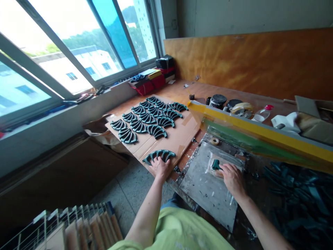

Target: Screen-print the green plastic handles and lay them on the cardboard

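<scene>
My left hand (160,167) rests with fingers spread on a fan of dark teal curved plastic pieces (159,155) lying at the near end of a brown cardboard sheet (179,137). Several more such fans (145,118) lie in rows further along that sheet. My right hand (232,178) lies on the grey metal plate (205,189) of a printing jig, fingers curled at one small teal piece (215,164) set on a clear film. A raised screen frame with a yellow edge (260,130) stands tilted above the plate.
A heap of dark teal pieces (293,194) lies at the right on the bench. Ink tins (218,100), a tape roll (214,140), a plastic bottle (262,114) and rags stand behind the frame. Windows run along the left; a wire rack with cardboard sheets (78,225) stands lower left.
</scene>
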Action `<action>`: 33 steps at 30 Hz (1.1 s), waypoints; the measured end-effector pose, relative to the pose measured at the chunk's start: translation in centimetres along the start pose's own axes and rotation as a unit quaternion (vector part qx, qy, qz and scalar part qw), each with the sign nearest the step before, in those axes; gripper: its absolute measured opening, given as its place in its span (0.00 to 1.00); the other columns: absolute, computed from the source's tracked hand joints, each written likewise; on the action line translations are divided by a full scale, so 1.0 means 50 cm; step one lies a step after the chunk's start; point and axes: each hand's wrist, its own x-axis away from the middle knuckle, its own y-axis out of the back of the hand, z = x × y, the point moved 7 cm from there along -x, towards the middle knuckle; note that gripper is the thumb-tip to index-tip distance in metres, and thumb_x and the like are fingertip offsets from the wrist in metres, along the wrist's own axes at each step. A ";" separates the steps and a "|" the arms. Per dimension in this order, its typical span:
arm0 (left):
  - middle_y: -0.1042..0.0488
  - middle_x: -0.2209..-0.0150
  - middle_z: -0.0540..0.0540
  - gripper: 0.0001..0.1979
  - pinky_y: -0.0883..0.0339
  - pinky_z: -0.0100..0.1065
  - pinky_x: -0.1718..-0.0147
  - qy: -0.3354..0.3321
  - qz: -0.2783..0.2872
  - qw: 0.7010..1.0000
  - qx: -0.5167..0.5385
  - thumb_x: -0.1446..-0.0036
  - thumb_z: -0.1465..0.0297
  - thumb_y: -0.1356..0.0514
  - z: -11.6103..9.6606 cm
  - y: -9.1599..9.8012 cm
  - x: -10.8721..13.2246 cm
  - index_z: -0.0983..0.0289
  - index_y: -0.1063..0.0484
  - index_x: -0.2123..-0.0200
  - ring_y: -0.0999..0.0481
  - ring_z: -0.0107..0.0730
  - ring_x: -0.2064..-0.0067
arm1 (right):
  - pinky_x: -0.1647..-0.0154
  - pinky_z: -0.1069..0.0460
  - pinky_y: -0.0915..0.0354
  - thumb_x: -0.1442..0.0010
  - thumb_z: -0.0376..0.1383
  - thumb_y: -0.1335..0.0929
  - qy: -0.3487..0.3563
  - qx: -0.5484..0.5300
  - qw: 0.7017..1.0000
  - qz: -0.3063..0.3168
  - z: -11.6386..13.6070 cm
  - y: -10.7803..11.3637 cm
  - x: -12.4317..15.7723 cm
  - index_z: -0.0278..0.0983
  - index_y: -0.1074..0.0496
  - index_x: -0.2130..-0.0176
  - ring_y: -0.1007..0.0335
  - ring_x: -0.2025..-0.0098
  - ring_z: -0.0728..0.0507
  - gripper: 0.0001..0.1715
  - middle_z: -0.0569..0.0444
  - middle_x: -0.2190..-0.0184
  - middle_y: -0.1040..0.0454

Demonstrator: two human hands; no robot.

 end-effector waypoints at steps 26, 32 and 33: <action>0.38 0.36 0.68 0.34 0.48 0.56 0.39 -0.269 -0.021 0.963 0.030 0.48 0.55 0.39 0.145 0.052 -0.343 0.65 0.35 0.41 0.46 0.60 0.33 | 0.43 0.43 0.37 0.33 0.36 0.38 -0.077 0.077 0.994 0.003 0.027 -0.008 0.021 0.35 0.32 0.41 0.33 0.44 0.38 0.23 0.44 0.45 0.28; 0.29 0.44 0.63 0.28 0.39 0.47 0.42 -0.313 0.023 0.896 0.313 0.47 0.53 0.39 -0.168 0.190 -0.212 0.61 0.31 0.46 0.30 0.47 0.43 | 0.34 0.37 0.47 0.36 0.40 0.33 -0.022 0.014 0.998 0.065 0.060 -0.036 -0.011 0.36 0.39 0.36 0.45 0.33 0.38 0.31 0.44 0.36 0.38; 0.25 0.49 0.61 0.28 0.36 0.44 0.46 -0.308 0.061 0.860 0.402 0.45 0.53 0.40 -0.233 0.218 -0.182 0.62 0.32 0.45 0.26 0.42 0.48 | 0.34 0.37 0.46 0.37 0.40 0.32 -0.011 -0.003 0.997 0.070 0.066 -0.035 -0.008 0.36 0.37 0.37 0.45 0.34 0.37 0.31 0.43 0.37 0.37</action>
